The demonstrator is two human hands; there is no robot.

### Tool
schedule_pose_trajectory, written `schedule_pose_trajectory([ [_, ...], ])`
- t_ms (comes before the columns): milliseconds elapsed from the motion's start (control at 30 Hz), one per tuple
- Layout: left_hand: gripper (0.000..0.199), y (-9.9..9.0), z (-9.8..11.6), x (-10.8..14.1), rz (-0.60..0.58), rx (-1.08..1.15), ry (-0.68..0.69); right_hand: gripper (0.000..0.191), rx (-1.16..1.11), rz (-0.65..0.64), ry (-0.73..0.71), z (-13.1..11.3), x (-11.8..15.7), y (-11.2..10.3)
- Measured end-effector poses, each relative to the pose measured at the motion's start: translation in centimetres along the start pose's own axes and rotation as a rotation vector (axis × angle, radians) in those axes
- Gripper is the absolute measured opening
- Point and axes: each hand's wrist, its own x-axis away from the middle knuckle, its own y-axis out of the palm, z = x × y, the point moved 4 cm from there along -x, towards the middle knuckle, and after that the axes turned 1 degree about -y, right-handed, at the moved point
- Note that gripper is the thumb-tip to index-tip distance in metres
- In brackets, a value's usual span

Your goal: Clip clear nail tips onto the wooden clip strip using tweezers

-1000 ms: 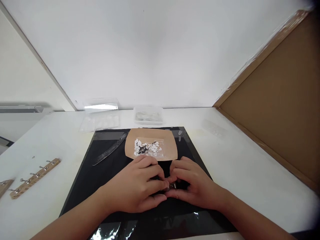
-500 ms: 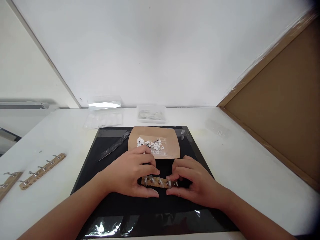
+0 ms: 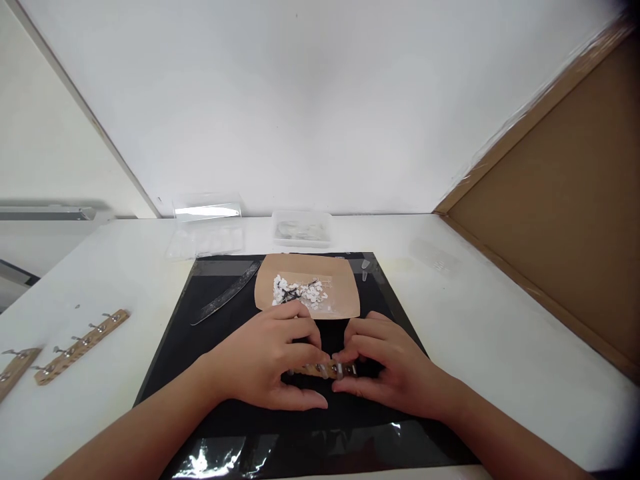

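- I see a wooden strip with metal holders [image 3: 83,347] at left on the white table [image 3: 500,320].
- A dark curved file [image 3: 227,295] lies on the black mat [image 3: 360,413].
- The left hand [image 3: 280,357] arches over the near strip's left part, thumb spread from forefinger.
- Beyond it, I see a brown tray [image 3: 345,293].
- The near strip [image 3: 332,371] lies between both hands.
- The right hand [image 3: 387,357] narrows around its right end; I can't tell whether it grips.

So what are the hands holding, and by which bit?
The right hand pinches the strip near its right end. The left hand bends over its left part; whether it grips, I can't tell.
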Motion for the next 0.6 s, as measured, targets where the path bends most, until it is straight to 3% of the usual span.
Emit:
schedule_pose_trajectory([
  [600, 0.034, 0.75, 0.33, -0.04, -0.024, -0.011, 0.004, 0.024, -0.002, 0.022, -0.022, -0.31, 0.02, -0.21],
])
